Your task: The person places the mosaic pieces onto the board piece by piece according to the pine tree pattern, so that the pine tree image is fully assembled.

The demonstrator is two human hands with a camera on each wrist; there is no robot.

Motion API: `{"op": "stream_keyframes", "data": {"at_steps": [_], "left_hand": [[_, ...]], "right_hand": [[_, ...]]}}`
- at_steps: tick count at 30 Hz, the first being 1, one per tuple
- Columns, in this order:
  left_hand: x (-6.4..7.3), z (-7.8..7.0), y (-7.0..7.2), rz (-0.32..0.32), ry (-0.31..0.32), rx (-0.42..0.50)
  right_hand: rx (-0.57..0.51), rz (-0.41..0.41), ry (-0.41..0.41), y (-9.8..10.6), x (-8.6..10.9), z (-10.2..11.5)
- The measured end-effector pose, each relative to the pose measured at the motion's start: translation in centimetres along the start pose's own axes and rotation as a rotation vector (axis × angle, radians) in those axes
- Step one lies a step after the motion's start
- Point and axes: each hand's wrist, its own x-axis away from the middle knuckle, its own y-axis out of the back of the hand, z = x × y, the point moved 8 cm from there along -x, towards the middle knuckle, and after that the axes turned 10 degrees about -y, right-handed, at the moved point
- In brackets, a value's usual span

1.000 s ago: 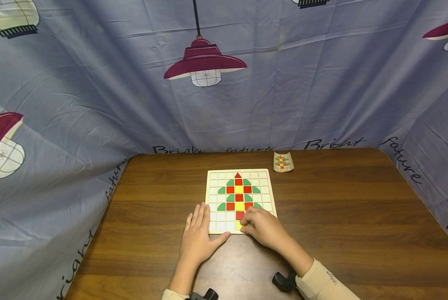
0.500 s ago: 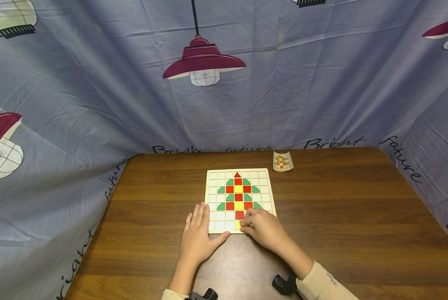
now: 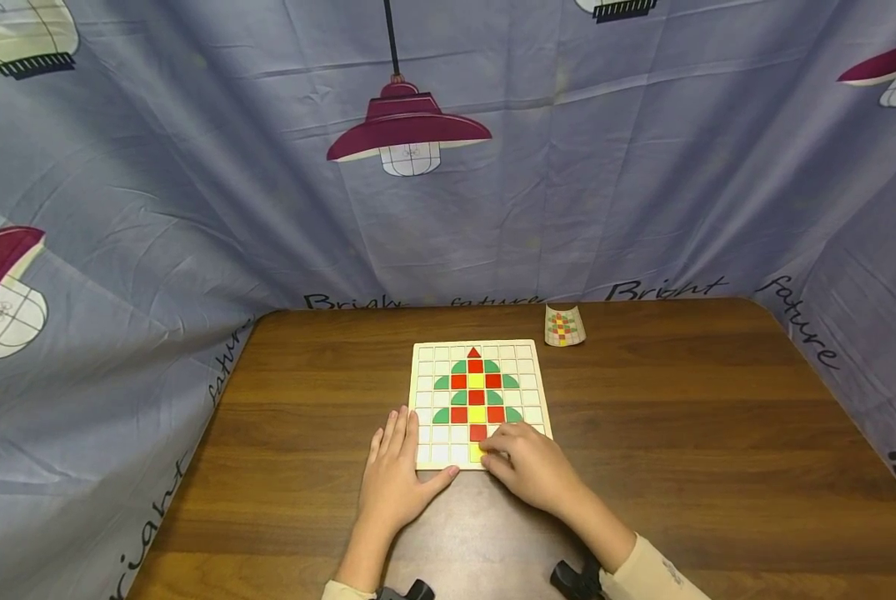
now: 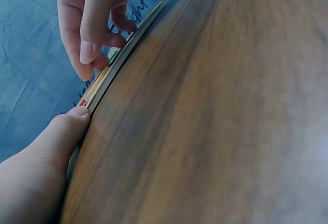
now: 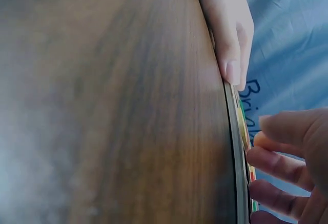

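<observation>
In the head view a cream square board [image 3: 436, 452] with a grid lies on the table. Red and yellow square tiles, green quarter-round tiles and a red triangle [image 3: 473, 353] form a tree shape on it. My left hand [image 3: 395, 487] lies flat at the board's lower left, its thumb touching the near edge. Over the lower right is my right hand [image 3: 532, 467], thumb and index fingertips at the lowest yellow tile [image 3: 477, 453], which sits in the bottom row. The right wrist view shows its fingers loosely bent, with no tile between them.
A small curved card [image 3: 564, 326] with a similar tree pattern is at the table's back, right of the board. The brown wooden table [image 3: 680, 433] meets a blue-grey curtain [image 3: 523, 208] printed with lamps. Black wrist devices [image 3: 577, 581] are on both forearms.
The right hand's thumb and index finger have parted slightly at the lowest yellow tile. My left hand and the board keep their places; the view has shifted a little.
</observation>
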Motion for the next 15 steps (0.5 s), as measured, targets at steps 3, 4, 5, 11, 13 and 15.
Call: {"op": "stream_keyframes", "data": {"at_steps": [3, 4, 5, 11, 13, 15], "left_hand": [[0.0, -0.1, 0.1, -0.016, -0.009, 0.009], [0.0, -0.2, 0.1, -0.023, -0.015, 0.01], [0.0, -0.3, 0.2, -0.03, -0.019, 0.012], [0.2, -0.4, 0.4, -0.049, -0.028, 0.001], [0.2, -0.5, 0.5, -0.051, -0.029, -0.009], [0.3, -0.5, 0.6, -0.053, -0.029, -0.023]], "right_hand": [[-0.005, -0.018, -0.021, 0.4, 0.2, -0.3], [-0.007, -0.02, -0.033, 0.5, 0.3, -0.5], [-0.008, -0.019, -0.046, 0.6, 0.4, -0.6], [0.005, -0.023, -0.108, 1.6, 0.8, -1.5], [0.014, -0.031, -0.126, 2.0, 1.0, -1.8], [0.025, -0.044, -0.141, 2.5, 1.1, -2.2]]}}
